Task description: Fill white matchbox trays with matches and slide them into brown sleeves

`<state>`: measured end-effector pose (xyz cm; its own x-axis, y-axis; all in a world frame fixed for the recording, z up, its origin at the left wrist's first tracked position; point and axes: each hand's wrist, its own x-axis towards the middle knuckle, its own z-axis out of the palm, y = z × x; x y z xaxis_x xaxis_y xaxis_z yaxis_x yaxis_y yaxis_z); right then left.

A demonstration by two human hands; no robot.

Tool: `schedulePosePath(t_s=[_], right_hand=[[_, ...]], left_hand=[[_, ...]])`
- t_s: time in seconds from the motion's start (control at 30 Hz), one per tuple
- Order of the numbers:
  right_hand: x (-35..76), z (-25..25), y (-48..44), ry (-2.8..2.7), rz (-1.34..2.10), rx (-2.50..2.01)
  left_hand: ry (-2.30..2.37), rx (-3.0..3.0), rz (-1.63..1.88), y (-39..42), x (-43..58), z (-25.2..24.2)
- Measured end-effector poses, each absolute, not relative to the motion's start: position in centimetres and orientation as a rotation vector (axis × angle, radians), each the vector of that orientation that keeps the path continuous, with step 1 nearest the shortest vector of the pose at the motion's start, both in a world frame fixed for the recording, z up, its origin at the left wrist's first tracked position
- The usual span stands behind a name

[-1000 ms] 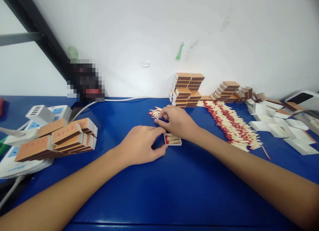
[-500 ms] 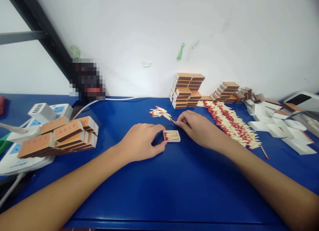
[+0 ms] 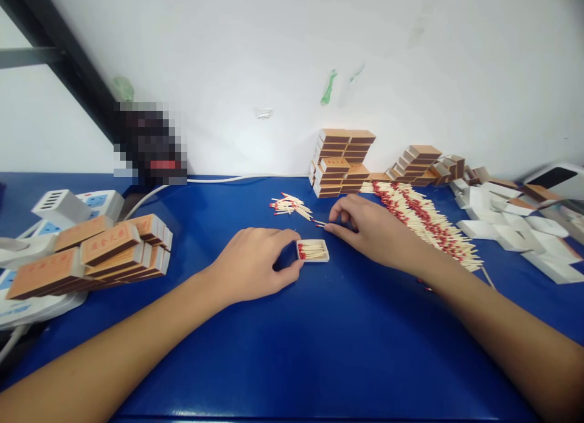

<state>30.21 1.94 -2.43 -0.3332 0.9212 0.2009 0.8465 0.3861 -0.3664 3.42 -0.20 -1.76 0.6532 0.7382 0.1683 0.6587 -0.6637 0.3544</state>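
My left hand (image 3: pixel 258 262) rests on the blue table with thumb and forefinger closed on the left end of a small white matchbox tray (image 3: pixel 314 259). Red-headed matches (image 3: pixel 312 251) lie lengthwise in the tray, heads to the left. Just behind the tray, my right hand (image 3: pixel 360 222) has a couple of matches (image 3: pixel 320 224) at its thumb and fingertips, red heads pointing left. Beyond them lies a small loose heap of matches (image 3: pixel 291 205). The curled fingers of my right hand are partly hidden.
A long bank of matches (image 3: pixel 420 219) spreads behind my right forearm. Closed matchboxes (image 3: pixel 344 161) are stacked by the wall, with more matchboxes (image 3: pixel 109 246) at left beside a power strip (image 3: pixel 103 204). Empty white trays (image 3: pixel 506 228) lie scattered at right.
The view has shifted slightly. My right hand's fingers have loosened a little around the matches near the heap. A few match heads now show below my right forearm. My left hand keeps its hold.
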Motion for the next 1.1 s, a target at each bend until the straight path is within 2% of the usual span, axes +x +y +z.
schedulePosePath(t_s=[0.27,0.73,1.1], right_hand=[[29.9,-3.3,2.2,-2.278,0.309,-1.5],[27.1,-1.4,-0.9,-2.394,0.254,-1.313],[28.1,-1.3,-0.7,-2.454,0.48,-1.278]], left_hand=[[1.125,2.611,0.457,-0.2,3.3,-1.9],[1.203,2.585,0.454,0.1,3.4,-1.7],[1.184,2.6,0.459,0.0,3.3,-1.9]])
